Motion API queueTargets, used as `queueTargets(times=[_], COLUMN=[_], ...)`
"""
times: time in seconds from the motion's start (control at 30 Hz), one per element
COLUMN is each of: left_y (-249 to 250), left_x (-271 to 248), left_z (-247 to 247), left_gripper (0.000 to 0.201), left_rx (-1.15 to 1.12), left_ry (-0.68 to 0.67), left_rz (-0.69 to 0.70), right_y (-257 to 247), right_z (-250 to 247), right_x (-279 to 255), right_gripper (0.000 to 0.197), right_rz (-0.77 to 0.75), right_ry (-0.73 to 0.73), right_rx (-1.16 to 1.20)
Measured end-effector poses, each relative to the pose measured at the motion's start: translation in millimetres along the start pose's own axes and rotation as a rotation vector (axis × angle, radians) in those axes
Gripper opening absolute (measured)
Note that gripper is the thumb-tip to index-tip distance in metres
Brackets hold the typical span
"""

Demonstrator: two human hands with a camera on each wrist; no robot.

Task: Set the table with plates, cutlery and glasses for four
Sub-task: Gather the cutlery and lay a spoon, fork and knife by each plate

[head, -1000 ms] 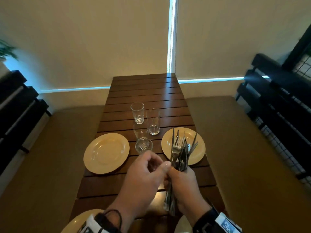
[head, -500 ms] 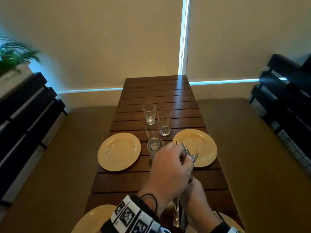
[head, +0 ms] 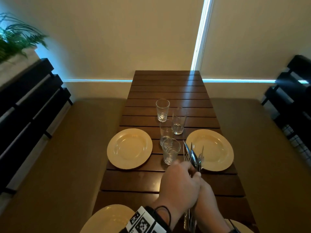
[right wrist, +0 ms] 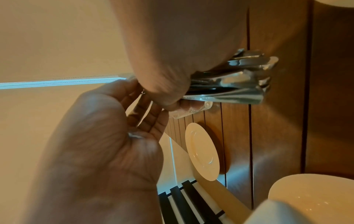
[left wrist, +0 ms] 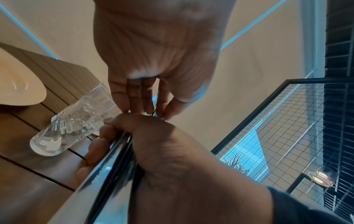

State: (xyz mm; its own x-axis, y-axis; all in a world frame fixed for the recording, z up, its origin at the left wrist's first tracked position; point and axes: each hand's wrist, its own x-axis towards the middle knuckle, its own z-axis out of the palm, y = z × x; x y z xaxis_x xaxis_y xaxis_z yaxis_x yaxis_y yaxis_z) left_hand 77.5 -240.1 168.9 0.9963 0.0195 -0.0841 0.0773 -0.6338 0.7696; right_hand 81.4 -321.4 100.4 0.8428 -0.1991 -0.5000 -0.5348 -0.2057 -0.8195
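Note:
My right hand [head: 207,197] grips a bundle of cutlery [head: 193,156] by the handles above the wooden table [head: 134,182], with the fork tines and spoon bowls pointing away from me. My left hand [head: 191,170] lies over it, thumb and fingers pinching one piece [left wrist: 155,112] at the top of the bundle. In the right wrist view the handle ends [right wrist: 235,84] fan out from my right fist. Two cream plates [head: 129,148] [head: 217,148] sit at the far places, and two more [head: 104,219] [head: 242,227] show at the near edge. Several glasses [head: 170,153] stand clustered mid-table.
Padded benches [head: 58,157] [head: 269,157] run along both long sides, with black slatted backrests [head: 25,106] behind them. A plant [head: 15,37] sits at the far left. The table's far end [head: 168,81] meets the wall.
My left hand has moved from beside the bundle to on top of my right hand, fingers now at the bundle's upper part. The bundle has dropped lower and closed up. The view has panned left.

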Motion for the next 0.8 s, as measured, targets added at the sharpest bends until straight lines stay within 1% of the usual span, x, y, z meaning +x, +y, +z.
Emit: queueTargets(times=[0.03, 0.07, 0.13, 0.17, 0.23, 0.27, 0.33, 0.4, 0.43, 0.53, 0.6, 0.8], left_y=[-3, -6, -8, -8, -9, -10, -9, -8, -9, -9, -8, -9], left_x=[2, 4, 5, 6, 8, 8, 8, 8, 8, 11, 15, 28], left_z=[-1, -1, -3, -4, -6, -6, -7, -10, -12, -19, -19, -16], left_gripper=[0.015, 0.014, 0.012, 0.012, 0.014, 0.015, 0.014, 0.015, 0.017, 0.022, 0.025, 0.024], left_rx=[-0.008, -0.020, -0.037, -0.048, -0.074, -0.084, -0.099, -0.110, -0.138, -0.345, -0.411, -0.298], left_ry=[0.009, 0.017, 0.037, 0.049, 0.071, 0.078, 0.079, 0.053, 0.034, 0.012, 0.031, 0.155], left_rz=[0.002, 0.006, 0.021, 0.023, 0.023, 0.026, 0.033, 0.039, 0.035, -0.035, -0.067, -0.018], right_y=[-1, -3, -9, -9, -14, -14, -15, -19, -19, -16, -13, -8], right_z=[3, 2, -3, -4, -6, -6, -7, -10, -12, -13, -13, -12], right_x=[1, -2, -4, -3, -1, -1, -1, -3, -5, -9, -12, -17], right_gripper=[0.027, 0.025, 0.020, 0.021, 0.024, 0.023, 0.022, 0.021, 0.019, 0.011, 0.006, 0.015], right_rz=[0.001, -0.036, -0.125, -0.154, -0.158, -0.173, -0.173, -0.175, -0.153, -0.087, -0.062, -0.025], right_ry=[-0.002, -0.006, -0.029, -0.025, 0.012, 0.000, 0.002, -0.007, -0.012, -0.051, -0.069, -0.058], right_rx=[-0.037, -0.120, -0.157, -0.189, -0.255, -0.266, -0.243, -0.239, -0.222, -0.110, -0.084, -0.073])
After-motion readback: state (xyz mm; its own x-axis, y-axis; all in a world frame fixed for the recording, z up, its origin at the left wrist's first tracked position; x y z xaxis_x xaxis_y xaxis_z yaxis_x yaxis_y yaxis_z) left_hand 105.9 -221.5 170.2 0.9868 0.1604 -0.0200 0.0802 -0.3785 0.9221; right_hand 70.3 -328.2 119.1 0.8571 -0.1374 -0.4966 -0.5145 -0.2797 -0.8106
